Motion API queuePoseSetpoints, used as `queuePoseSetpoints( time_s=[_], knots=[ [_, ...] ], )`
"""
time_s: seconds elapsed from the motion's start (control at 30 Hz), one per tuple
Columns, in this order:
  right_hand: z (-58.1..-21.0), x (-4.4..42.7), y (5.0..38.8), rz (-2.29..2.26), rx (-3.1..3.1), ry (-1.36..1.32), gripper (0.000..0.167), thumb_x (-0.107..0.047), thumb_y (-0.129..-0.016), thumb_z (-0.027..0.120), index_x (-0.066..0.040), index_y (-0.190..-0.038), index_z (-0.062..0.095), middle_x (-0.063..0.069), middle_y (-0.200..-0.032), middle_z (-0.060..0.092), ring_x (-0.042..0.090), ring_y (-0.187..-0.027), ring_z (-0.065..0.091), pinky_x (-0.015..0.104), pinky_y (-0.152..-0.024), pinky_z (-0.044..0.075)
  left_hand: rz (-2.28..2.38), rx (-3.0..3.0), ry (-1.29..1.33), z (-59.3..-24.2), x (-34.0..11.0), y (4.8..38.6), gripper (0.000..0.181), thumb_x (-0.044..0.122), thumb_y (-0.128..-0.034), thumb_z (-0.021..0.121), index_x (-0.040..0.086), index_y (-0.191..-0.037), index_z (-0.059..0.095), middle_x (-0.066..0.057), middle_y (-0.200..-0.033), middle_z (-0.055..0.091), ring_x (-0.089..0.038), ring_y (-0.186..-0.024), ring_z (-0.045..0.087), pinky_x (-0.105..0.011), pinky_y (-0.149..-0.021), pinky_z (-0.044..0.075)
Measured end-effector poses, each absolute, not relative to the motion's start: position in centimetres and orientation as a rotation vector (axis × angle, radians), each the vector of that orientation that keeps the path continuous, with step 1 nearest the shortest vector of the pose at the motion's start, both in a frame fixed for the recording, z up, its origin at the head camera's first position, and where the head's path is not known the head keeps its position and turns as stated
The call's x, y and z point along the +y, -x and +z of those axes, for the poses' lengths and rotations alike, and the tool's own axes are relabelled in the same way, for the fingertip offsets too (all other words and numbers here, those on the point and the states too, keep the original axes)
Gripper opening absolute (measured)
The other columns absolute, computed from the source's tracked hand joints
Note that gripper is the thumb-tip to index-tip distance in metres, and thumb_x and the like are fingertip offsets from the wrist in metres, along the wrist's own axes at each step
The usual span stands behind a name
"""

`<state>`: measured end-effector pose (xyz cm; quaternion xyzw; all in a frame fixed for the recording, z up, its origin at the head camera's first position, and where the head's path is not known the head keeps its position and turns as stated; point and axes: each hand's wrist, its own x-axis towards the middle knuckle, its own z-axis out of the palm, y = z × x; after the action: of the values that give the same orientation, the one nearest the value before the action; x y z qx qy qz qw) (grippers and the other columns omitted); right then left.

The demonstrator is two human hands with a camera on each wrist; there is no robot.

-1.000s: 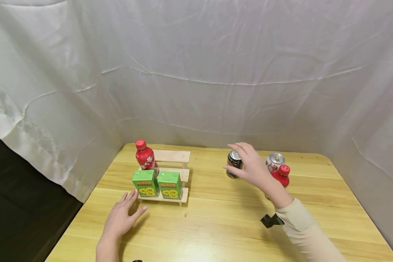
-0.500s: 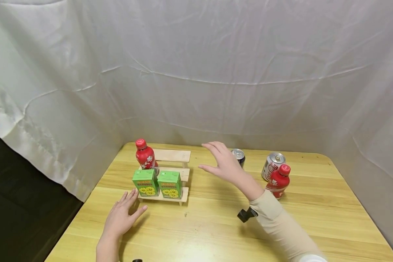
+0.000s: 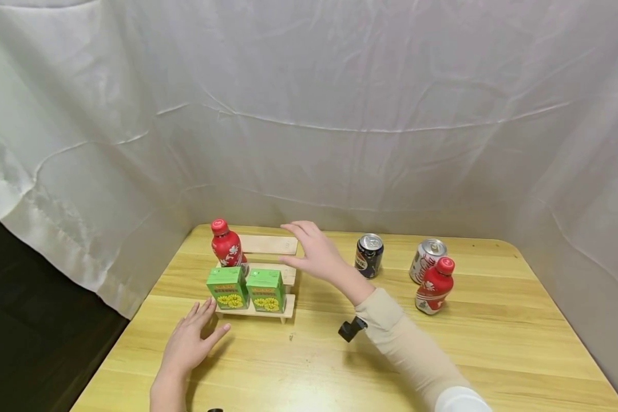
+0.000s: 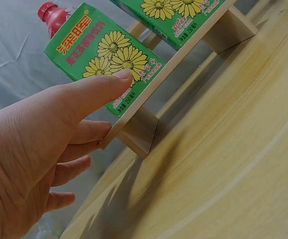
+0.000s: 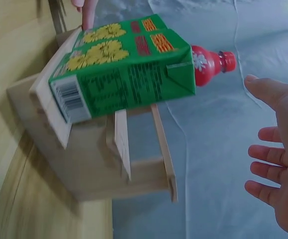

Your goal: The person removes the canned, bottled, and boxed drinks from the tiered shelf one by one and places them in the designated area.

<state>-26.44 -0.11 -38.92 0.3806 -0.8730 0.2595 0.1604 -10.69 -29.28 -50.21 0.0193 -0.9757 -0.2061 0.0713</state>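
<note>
Shelf point(image 3: 270, 245): pale wood, stepped, on the grained counter point(image 3: 309, 366)
Green cartons point(image 3: 266, 290): square-edged, upright, low on the shelf
Left hand point(image 3: 187, 340): fingers parted, at shelf's end
Right hand point(image 3: 319, 254): fingers parted, near shelf

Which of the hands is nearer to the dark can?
Right: the right hand hovers left of the dark can; the left hand is farther, at the left end of the wooden rack.
</note>
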Motion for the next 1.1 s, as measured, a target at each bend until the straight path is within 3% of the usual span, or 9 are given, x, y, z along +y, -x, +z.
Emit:
queuePoseSetpoints(
  time_s=[0.13, 0.83, 1.1],
  knots=[
    [-38.7, -1.9, 26.5, 0.760, -2.521, -1.109, 0.073, -0.048, -0.083, 0.073, -0.013, -0.142, 0.048, 0.008, -0.138, 0.054, 0.025, -0.130, 0.048, 0.045, -0.106, 0.048, -0.617, -2.935, -0.064, -50.3, -29.3, 10.6, 0.077, 0.058, -0.0914, 0.056, 0.009, -0.149, 0.039, -0.012, -0.155, 0.038, -0.043, -0.145, 0.028, -0.069, -0.113, 0.024],
    [-38.8, -8.2, 27.0, 0.771, -2.666, -1.140, 0.079, -0.063, -0.084, 0.063, -0.016, -0.145, 0.044, 0.003, -0.145, 0.049, 0.018, -0.135, 0.043, 0.039, -0.111, 0.045, -0.622, -2.932, -0.057, -50.5, -29.4, 10.6, 0.079, 0.060, -0.0904, 0.056, 0.008, -0.148, 0.041, -0.013, -0.154, 0.039, -0.045, -0.144, 0.030, -0.069, -0.113, 0.023],
    [-38.2, -10.5, 27.0, 0.737, -2.684, -1.171, 0.076, -0.062, -0.084, 0.064, -0.017, -0.144, 0.046, 0.001, -0.142, 0.052, 0.017, -0.130, 0.046, 0.038, -0.106, 0.048, -0.625, -2.936, -0.067, -50.4, -29.4, 10.6, 0.078, 0.059, -0.0905, 0.056, 0.010, -0.149, 0.040, -0.012, -0.155, 0.038, -0.044, -0.145, 0.029, -0.069, -0.113, 0.023]
  ],
)
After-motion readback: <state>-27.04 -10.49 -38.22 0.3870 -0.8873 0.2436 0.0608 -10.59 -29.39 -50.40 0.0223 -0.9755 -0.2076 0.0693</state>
